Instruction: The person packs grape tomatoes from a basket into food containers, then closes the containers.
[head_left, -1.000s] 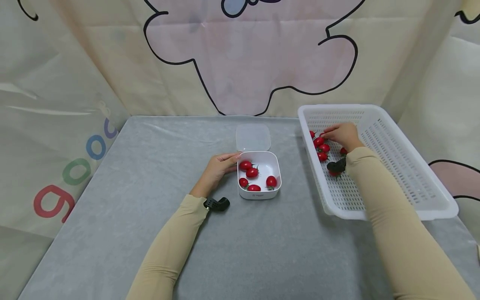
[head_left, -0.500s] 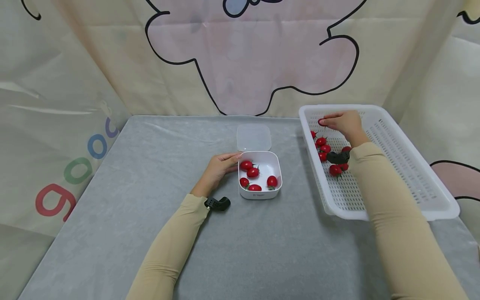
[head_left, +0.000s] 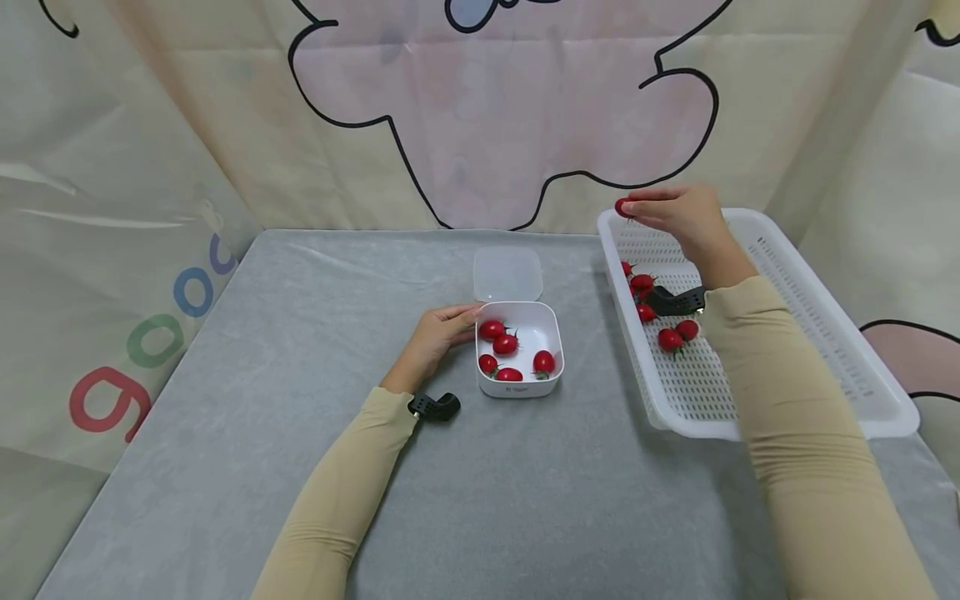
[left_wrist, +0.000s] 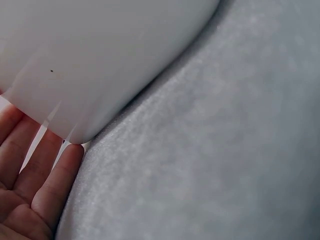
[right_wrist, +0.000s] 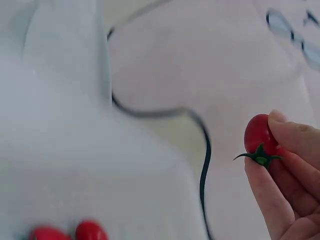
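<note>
A red cherry tomato with a green calyx is pinched between the thumb and fingers of my right hand. That hand is raised over the far left part of the white basket. Several more cherry tomatoes lie in the basket's left part, some partly hidden by the black wrist strap. My left hand touches the left side of a small white box, its fingers nearly straight against the wall. Inside the box lie several cherry tomatoes.
A translucent square lid lies flat just behind the box. The grey cloth covers the table. A printed curtain hangs behind the table's far edge. The basket's raised rim stands between its tomatoes and the box.
My right hand has risen from the basket's tomatoes with one cherry tomato, moving away from me and slightly left. My left hand and the box have stayed in place.
</note>
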